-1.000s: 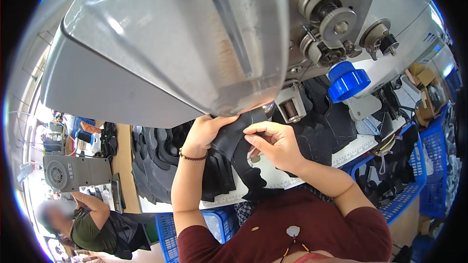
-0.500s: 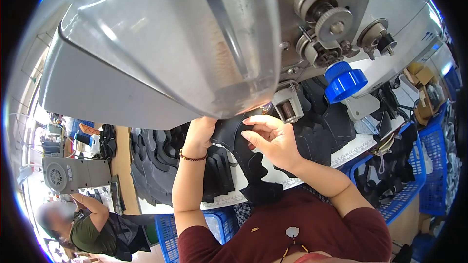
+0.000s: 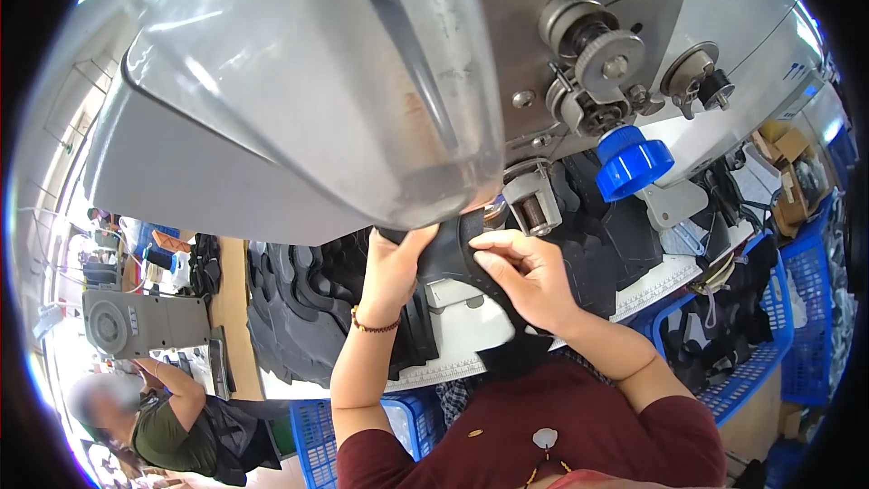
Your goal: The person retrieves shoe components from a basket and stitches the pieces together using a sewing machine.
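A black curved piece [image 3: 453, 258] lies under the head of a grey sewing machine [image 3: 217, 158], its tail hanging toward the maroon shirt. My left hand [image 3: 395, 267], with a beaded bracelet, is closed on the piece's left side, thumb on top, some fingertips hidden behind the clear cover. On the piece's right edge, my right hand [image 3: 529, 276] pinches with thumb and forefinger. Just above that hand sits a metal bobbin part [image 3: 532, 208]. The needle area is mostly hidden by the clear cover [image 3: 425, 145].
Stacked black pieces [image 3: 299, 308] lie left of my hands, others [image 3: 588, 254] to the right. A blue knob [image 3: 634, 163] juts from the machine. Blue baskets [image 3: 778, 308] stand right and below the white table [image 3: 457, 358]. Another person [image 3: 181, 426] sits at far left near a second machine.
The black piece has turned, its tail swinging to the right and baring white table beneath. Both hands have shifted slightly right, still on the piece.
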Demonstrator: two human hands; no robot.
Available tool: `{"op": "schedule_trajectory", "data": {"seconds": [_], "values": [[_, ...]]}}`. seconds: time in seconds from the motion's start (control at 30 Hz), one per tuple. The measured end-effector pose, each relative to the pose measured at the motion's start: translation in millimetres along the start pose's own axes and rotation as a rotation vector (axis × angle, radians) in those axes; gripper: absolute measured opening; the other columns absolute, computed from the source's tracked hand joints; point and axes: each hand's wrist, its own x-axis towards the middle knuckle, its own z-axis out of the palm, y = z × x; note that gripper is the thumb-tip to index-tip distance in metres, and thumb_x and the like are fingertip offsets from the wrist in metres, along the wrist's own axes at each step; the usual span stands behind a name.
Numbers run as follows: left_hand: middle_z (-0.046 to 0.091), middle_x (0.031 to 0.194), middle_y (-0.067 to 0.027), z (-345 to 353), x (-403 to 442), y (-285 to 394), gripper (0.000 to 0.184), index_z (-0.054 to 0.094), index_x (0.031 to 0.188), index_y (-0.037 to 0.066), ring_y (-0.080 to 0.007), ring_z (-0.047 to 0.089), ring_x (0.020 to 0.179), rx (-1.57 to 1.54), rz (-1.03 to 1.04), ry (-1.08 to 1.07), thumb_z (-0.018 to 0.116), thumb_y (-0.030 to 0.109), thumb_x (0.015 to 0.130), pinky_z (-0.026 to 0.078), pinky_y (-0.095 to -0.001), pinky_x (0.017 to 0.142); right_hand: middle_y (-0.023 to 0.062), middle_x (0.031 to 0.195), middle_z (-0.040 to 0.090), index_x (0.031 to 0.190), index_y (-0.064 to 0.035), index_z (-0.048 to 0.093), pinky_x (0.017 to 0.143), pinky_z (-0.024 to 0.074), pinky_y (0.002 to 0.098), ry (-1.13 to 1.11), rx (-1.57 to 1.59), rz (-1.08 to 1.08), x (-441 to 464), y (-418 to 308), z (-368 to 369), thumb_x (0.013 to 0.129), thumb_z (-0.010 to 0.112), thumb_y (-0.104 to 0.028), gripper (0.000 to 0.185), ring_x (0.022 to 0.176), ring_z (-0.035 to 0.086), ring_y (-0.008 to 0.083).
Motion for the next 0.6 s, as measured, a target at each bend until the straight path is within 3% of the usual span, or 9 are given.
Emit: {"op": "schedule_trajectory", "data": {"seconds": [0.03, 0.13, 0.17, 0.3, 0.6], "values": [[0.061, 0.081, -0.0058, 3.1, -4.5, -1.7, 0.015, 0.058, 0.092, 0.0, -0.0102, 0.058, 0.069, 0.045, 0.052, -0.003, 0.055, 0.011, 0.083, 0.047, -0.0206, 0.059, 0.0073, 0.091, 0.06, 0.098, 0.002, 0.056, 0.075, 0.0438, 0.0222, 0.0, 0.022, 0.002, 1.1, -1.9, -3.6, 0.083, 0.052, -0.005, 0.017, 0.084, 0.056, 0.0092], [0.059, 0.064, -0.0028, -0.7, -16.7, 15.7, 0.014, 0.058, 0.087, 0.002, -0.0061, 0.053, 0.051, 0.15, -0.186, -0.19, 0.055, 0.016, 0.083, 0.04, -0.0166, 0.043, 0.0077, 0.086, 0.062, 0.096, 0.0022, 0.057, 0.073, 0.0442, 0.0225, -0.007, -0.066, -0.023, 6.6, -5.9, -11.8, 0.081, 0.054, -0.006, 0.016, 0.081, 0.056, 0.0085], [0.054, 0.053, -0.0004, 6.9, -19.6, 13.0, 0.014, 0.057, 0.083, 0.004, -0.0034, 0.045, 0.04, 0.166, -0.166, -0.136, 0.055, 0.018, 0.084, 0.031, -0.0144, 0.035, 0.0076, 0.084, 0.062, 0.094, 0.0021, 0.058, 0.072, 0.0445, 0.0224, -0.004, -0.123, -0.048, 8.6, -9.0, -14.1, 0.081, 0.055, -0.006, 0.015, 0.079, 0.057, 0.0086], [0.055, 0.056, -0.0009, 14.4, -25.3, 6.7, 0.013, 0.057, 0.082, 0.005, -0.0033, 0.047, 0.042, 0.138, -0.161, -0.099, 0.055, 0.017, 0.084, 0.033, -0.0138, 0.037, 0.0069, 0.077, 0.063, 0.091, 0.003, 0.059, 0.061, 0.0449, 0.0206, 0.024, -0.295, -0.181, 19.9, -14.0, -24.6, 0.078, 0.059, -0.005, 0.015, 0.068, 0.056, 0.0065], [0.055, 0.056, -0.002, 25.7, -26.9, -5.0, 0.014, 0.056, 0.083, 0.004, -0.0051, 0.049, 0.041, 0.067, -0.105, -0.015, 0.056, 0.018, 0.084, 0.035, -0.0145, 0.036, 0.0042, 0.067, 0.061, 0.087, 0.0014, 0.061, 0.055, 0.0417, 0.0207, -0.001, -0.358, -0.143, 30.1, -23.1, -33.3, 0.076, 0.059, -0.004, 0.013, 0.059, 0.051, 0.0048]]}}
